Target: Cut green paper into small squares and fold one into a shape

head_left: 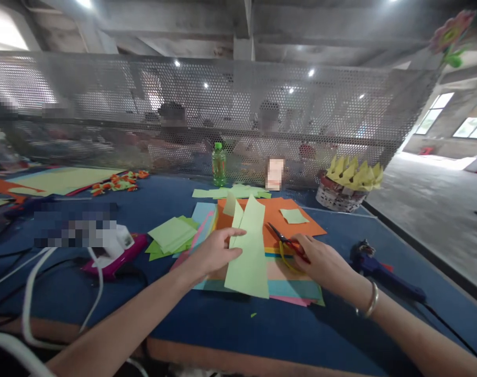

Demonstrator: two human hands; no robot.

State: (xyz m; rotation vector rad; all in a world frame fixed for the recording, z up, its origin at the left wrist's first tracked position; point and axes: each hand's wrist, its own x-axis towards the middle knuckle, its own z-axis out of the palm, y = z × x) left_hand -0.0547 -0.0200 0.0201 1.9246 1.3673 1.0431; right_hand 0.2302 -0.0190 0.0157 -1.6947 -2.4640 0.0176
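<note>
A long sheet of pale green paper [250,262] stands out in front of me, with a slit running down from its top edge. My left hand [217,250] has its thumb and fingers at the paper's left edge, closed on it. In my right hand [319,256] is a pair of scissors [278,233] with red and yellow handles. Their blades point up and left, a little to the right of the paper and apart from it. Below lies a stack of coloured paper with an orange sheet [301,225] on top; a small pale green square [294,215] rests there.
Left of the stack lie green paper squares [173,235] and a pink device with a white plug [114,246] among cables. Green strips [230,192] and a green bottle [219,165] stand behind. At right are a glue gun [391,275] and a basket [340,195] with yellow points.
</note>
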